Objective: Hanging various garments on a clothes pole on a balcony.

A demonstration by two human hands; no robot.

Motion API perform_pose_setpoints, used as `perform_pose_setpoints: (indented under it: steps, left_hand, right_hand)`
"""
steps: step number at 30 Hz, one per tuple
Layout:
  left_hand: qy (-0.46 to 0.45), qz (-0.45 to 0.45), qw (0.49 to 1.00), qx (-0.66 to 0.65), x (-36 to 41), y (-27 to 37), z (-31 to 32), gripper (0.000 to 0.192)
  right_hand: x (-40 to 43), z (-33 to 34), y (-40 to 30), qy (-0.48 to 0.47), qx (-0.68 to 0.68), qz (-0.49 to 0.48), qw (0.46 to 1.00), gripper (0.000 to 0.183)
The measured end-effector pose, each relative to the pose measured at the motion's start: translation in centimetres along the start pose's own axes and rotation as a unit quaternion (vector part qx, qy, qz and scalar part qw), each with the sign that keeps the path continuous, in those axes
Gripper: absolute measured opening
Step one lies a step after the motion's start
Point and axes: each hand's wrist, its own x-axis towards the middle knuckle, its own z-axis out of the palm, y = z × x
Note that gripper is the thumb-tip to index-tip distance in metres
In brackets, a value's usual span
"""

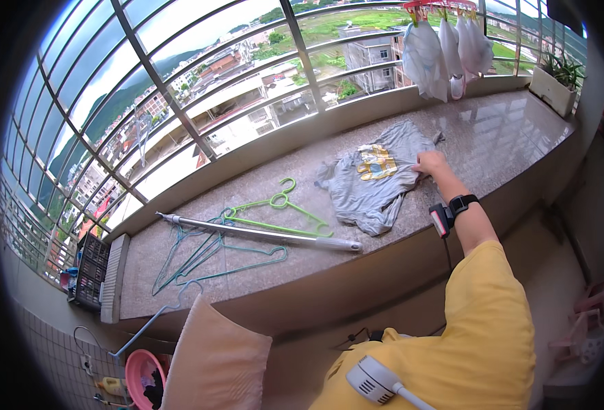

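Note:
My right hand (pixel 431 163) pinches the right edge of a wrinkled grey T-shirt (pixel 348 179) with a yellow-and-white print. The shirt lies spread on a speckled stone ledge (pixel 491 138). My left hand is out of view. In front of me at lower left, a peach towel (pixel 220 353) hangs beside a blue hanger (pixel 150 325); how the two are joined is hidden. Left of the shirt lie a green plastic hanger (pixel 279 201) and several blue-green wire hangers (pixel 250 264). A metal pole (pixel 266 236) with a pale grip rests across them.
Metal window bars (pixel 302 56) line the ledge's far side. White cloths (pixel 425 61) hang from a red clip rack (pixel 437 4). A planter (pixel 552 91) stands at the right end, a black crate (pixel 92 271) at the left. A pink basin (pixel 145 379) sits below.

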Motion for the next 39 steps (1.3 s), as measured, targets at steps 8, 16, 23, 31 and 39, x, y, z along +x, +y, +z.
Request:
perform_pose_setpoints:
  steps: [8, 16, 23, 31, 39]
  left_hand:
    - [0.005, -0.004, 1.000, -0.017, 0.0, -0.1, -1.3, 0.024]
    - [0.007, -0.014, 0.998, -0.054, 0.6, -0.5, -2.5, 0.024]
    - [0.025, -0.032, 0.991, -0.127, 1.7, -3.1, -1.1, 0.026]
    - [0.022, -0.024, 0.979, -0.202, 0.8, -1.3, -2.1, 0.021]
    - [0.029, -0.007, 0.981, -0.193, 1.1, -1.1, -2.6, 0.025]
  right_hand:
    - [-5.4, -1.5, -6.8, 0.089, 0.023, -0.160, 0.983, 0.035]
    - [-16.0, -2.1, -20.0, -0.069, 0.189, -0.533, 0.822, 0.020]
    - [-15.2, -3.6, -23.4, 0.041, 0.326, -0.484, 0.811, 0.011]
    - [-16.9, -5.7, -28.3, -0.046, 0.359, -0.464, 0.809, 0.027]
    - [-12.6, -0.4, -29.9, 0.047, 0.149, -0.405, 0.901, 0.041]
